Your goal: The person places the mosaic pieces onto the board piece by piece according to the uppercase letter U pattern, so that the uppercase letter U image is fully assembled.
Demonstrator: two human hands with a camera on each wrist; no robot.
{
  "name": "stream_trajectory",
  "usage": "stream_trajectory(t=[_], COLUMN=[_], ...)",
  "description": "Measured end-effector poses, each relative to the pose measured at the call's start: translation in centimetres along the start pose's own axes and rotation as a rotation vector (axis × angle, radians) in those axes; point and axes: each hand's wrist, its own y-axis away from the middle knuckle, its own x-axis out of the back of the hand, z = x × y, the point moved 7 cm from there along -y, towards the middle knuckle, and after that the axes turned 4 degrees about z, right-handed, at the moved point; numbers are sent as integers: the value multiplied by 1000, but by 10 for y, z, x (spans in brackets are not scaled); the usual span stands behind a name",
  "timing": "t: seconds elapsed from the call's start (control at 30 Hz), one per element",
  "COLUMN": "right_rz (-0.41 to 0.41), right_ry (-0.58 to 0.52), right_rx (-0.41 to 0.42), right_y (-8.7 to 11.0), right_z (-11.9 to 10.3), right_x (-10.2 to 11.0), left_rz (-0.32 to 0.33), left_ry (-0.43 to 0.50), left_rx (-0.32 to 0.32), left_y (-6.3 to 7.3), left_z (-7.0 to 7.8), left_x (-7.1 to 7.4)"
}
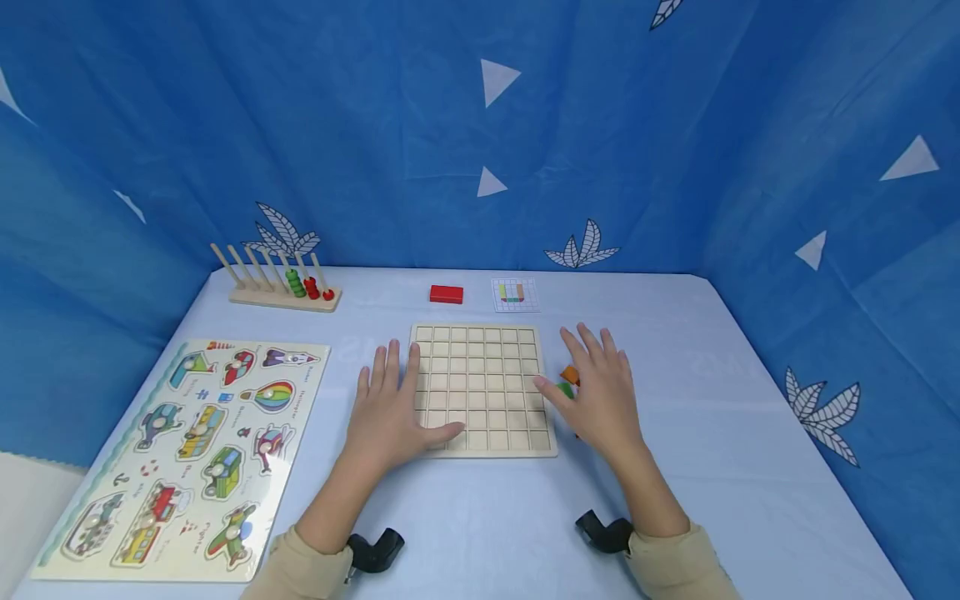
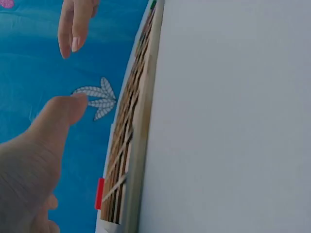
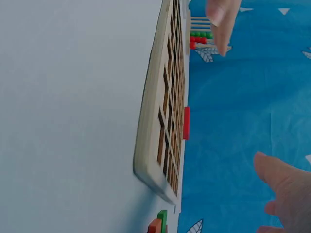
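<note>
A pale wooden grid board (image 1: 480, 383) with rows of square cells lies flat on the white table. My left hand (image 1: 384, 417) is spread over its left edge, thumb toward the grid. On the other side my right hand (image 1: 597, 400) is held with fingers apart, its thumb near the board's right edge. Both hands hold nothing; in the wrist views they appear raised above the board. Partly hidden under the right hand are small coloured blocks, an orange block (image 1: 570, 375) and a green block (image 1: 565, 389) among them.
Behind the board lie a red block (image 1: 446, 294) and a pattern card (image 1: 516, 295). A peg stand with beads (image 1: 285, 298) is at the back left. A vehicle picture puzzle (image 1: 187, 458) covers the table's left side. Blue cloth (image 1: 405, 150) hangs behind.
</note>
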Motion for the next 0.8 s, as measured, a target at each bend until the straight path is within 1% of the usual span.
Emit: stream_trajectory(t=[0.17, 0.33, 0.6, 0.8], right_rz=[54, 52, 54, 51], right_ry=[-65, -95, -124, -132], right_rx=[-11, -48, -114, -116], right_y=[-3, -7, -14, -20], right_z=[12, 26, 46, 58], right_x=[1, -2, -2, -2], left_rz=[-48, -92, -132, -136], left_ry=[42, 60, 57, 90], left_rx=[13, 3, -4, -19], left_y=[3, 5, 7, 7], left_z=[-9, -11, -14, -16], left_x=[-12, -20, -26, -31])
